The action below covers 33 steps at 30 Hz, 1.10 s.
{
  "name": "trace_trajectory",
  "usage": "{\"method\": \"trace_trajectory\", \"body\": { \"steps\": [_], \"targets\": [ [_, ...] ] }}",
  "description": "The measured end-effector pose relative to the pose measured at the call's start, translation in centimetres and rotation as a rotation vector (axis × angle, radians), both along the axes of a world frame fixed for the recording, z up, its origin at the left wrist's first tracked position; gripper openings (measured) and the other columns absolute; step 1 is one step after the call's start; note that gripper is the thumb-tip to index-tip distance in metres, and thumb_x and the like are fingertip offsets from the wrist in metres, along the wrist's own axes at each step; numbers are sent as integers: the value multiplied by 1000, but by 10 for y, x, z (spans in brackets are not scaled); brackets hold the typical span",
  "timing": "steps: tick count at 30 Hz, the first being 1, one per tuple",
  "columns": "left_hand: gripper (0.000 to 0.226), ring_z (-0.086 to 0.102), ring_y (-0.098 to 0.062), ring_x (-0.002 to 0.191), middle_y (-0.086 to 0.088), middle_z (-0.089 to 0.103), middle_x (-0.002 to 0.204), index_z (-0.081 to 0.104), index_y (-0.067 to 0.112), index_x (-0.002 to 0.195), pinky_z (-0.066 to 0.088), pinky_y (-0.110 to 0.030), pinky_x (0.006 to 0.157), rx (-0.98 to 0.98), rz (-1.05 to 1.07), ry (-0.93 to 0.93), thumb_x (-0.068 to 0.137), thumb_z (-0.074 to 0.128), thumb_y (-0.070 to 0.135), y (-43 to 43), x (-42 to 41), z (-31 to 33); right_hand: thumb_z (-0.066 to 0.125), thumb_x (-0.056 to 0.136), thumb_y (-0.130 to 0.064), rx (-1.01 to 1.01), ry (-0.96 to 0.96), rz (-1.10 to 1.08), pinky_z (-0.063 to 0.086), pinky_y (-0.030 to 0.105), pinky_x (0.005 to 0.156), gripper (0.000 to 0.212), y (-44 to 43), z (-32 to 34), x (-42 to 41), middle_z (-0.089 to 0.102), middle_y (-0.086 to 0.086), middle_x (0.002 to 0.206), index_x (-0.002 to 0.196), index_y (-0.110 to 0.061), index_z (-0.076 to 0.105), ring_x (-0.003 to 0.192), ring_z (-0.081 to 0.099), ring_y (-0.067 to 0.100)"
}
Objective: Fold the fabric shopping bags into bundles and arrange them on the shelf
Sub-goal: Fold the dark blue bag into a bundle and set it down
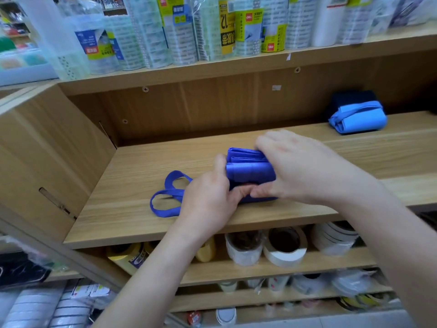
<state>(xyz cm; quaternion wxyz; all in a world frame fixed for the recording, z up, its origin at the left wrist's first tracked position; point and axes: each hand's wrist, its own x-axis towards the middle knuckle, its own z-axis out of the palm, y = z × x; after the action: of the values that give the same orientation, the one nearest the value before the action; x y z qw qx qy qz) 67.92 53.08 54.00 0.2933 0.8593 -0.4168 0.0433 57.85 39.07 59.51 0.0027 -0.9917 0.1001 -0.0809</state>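
A shelving unit of pale wood-grain board fills the view. Its middle shelf [132, 223] is backed by a darker panel [212, 110] showing 3 screw heads [145, 89], and a side panel [47, 150] with a slot closes it on the left. The upper shelf [236, 67] is packed with wrapped stacks of clear tape [184, 31] bearing yellow-green labels. The lower shelf [260, 268] holds white tape rolls [285, 249] and yellow rolls [123, 254]. A strip of pale floor [331, 320] shows below. The light is even and soft.
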Motion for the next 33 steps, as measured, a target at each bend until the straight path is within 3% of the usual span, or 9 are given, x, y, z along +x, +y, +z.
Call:
{"method": "trace_trajectory", "body": {
  "steps": [6,12,16,20,22,25,28,30,33],
  "targets": [
    [46,58,-21,81,5,60,86,37,21,120,46,-40,71,162,-105,22,90,61,46,12,2,8,67,70,-72,0,91,177,44,34,67,57,0,6,17,55,-12,85,100,-32,39,77,51,13],
    [19,66,-7,79,6,73,85,75,25,96,53,-26,78,145,-199,371,78,80,31,64,39,50,65,76,-68,-17,62,196,39,34,63,46,-3,2,9,52,-12,74,86,-34,36,72,48,11],
    [44,51,-18,48,-13,62,65,75,14,84,47,-21,48,-248,-286,823,51,95,37,103,68,46,71,71,-66,55,26,143,41,31,61,46,-13,2,0,56,-11,70,81,-32,42,69,51,7],
    [56,44,-8,48,-8,56,64,75,20,92,45,-16,48,-579,-236,1099,44,98,38,108,70,17,78,67,-59,224,-10,126,36,26,55,44,-16,1,-7,55,-12,64,72,-31,44,66,52,6],
    [42,57,-13,69,-2,64,78,74,27,94,54,-28,67,-520,-166,968,58,90,40,101,64,8,77,68,-59,252,8,123,41,27,58,41,-18,1,-6,59,-11,68,76,-30,49,68,54,6],
    [21,59,-15,108,6,64,107,71,31,102,49,-40,95,-399,-57,227,81,69,33,102,51,16,79,67,-57,305,20,99,46,33,63,40,-25,4,-6,62,-9,73,80,-27,56,70,56,7],
    [22,61,-18,101,2,64,104,72,18,100,49,-32,88,-351,-280,-243,86,65,33,90,17,30,81,67,-55,365,57,97,49,36,66,39,-27,5,-6,64,-9,76,83,-26,59,72,57,7],
    [41,62,-19,99,2,65,106,68,18,111,52,-31,83,-70,-333,-449,82,63,47,70,-1,19,81,67,-54,383,76,113,50,36,66,39,-28,5,-3,64,-9,76,82,-26,59,72,57,7],
    [56,67,-23,92,2,69,104,59,23,120,55,-33,71,303,-265,-450,74,66,55,48,-3,2,80,70,-54,408,112,123,49,35,66,37,-32,6,-4,64,-9,79,85,-26,60,73,57,8]
  ]
}}
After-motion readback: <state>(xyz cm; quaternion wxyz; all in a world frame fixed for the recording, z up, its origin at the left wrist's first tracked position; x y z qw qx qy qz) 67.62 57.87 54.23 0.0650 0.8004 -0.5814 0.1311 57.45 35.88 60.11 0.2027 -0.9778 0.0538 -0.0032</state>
